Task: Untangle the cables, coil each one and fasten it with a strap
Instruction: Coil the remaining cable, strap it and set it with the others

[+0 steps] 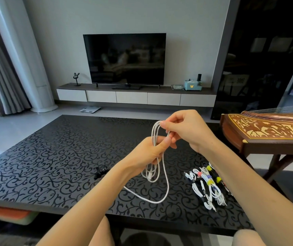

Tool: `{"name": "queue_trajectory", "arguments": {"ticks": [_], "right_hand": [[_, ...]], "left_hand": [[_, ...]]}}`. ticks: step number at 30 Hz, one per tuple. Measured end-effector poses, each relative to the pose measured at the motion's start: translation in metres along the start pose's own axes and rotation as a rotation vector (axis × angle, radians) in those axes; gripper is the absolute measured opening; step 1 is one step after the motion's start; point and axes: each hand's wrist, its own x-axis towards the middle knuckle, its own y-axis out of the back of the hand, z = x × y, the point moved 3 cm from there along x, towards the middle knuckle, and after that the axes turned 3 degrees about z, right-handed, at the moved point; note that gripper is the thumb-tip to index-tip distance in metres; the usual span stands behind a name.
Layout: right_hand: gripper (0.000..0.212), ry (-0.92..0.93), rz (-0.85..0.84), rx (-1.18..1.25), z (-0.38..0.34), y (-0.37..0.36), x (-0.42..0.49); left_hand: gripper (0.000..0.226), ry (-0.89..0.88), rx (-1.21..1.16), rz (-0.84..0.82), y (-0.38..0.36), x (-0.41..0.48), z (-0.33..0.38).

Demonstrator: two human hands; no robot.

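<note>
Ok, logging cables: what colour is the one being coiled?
The cable is white; head view.

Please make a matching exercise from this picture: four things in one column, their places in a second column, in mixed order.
1. white cable
2. strapped bundles
3. small black object
4. television

a. on the low cabinet
b. table, right side
c. in left hand and right hand
d. table, left of the hands

Pairs: 1-c; 2-b; 3-d; 4-a

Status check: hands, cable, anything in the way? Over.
Left hand grips white cable coil. Right hand pinches top loops. Tail loose on table, no strap yet. Strapped bundles at right, clear of work.
</note>
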Motion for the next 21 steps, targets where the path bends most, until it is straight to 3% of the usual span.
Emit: {"name": "queue_trajectory", "arguments": {"ticks": [5,9,13,17,21], "right_hand": [[0.019,0.027,0.074,-0.012,-0.002,-0.001,0.006],[0.013,0.063,0.099,-0.021,-0.001,0.002,0.005],[0.02,-0.086,0.003,0.196,0.026,-0.007,-0.003],[0.067,-0.346,-0.216,0.451,0.069,-0.034,-0.023],[0.057,-0.396,-0.469,0.609,0.081,-0.054,-0.052]], "left_hand": [[0.046,0.009,-0.042,-0.032,-0.001,0.001,0.0],[0.039,-0.004,-0.069,0.079,-0.002,0.006,0.001],[0.04,-0.02,-0.509,0.202,0.006,0.014,0.006],[0.036,-0.041,-0.732,0.393,0.022,0.023,0.01],[0.038,-0.075,-0.79,0.496,0.034,0.031,0.01]]}}
